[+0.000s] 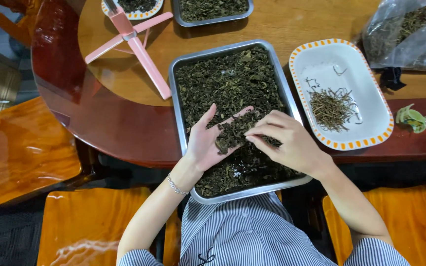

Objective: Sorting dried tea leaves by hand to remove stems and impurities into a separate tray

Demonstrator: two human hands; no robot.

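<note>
Rectangular steel tray (177, 88) at round wooden table's (99, 118) near edge, holding dark dried leaves (232, 81) | left hand (207, 140) lying open, cupping leaves | right hand (284, 140) pinching leaves | white orange-rimmed dish (356, 64) holding stems (331, 106) | far trays being cut off.

Bare table (292, 22) is left open at twelve o'clock of the metal tray (177, 93), between a second tray (213, 20) and a plastic bag (410, 34). Passage at three o'clock is blocked by a white dish (371, 88) lying just beside the tray. At ten o'clock a pink stand (139, 49) is spread across the wood. More bare table is seen at nine o'clock.
</note>
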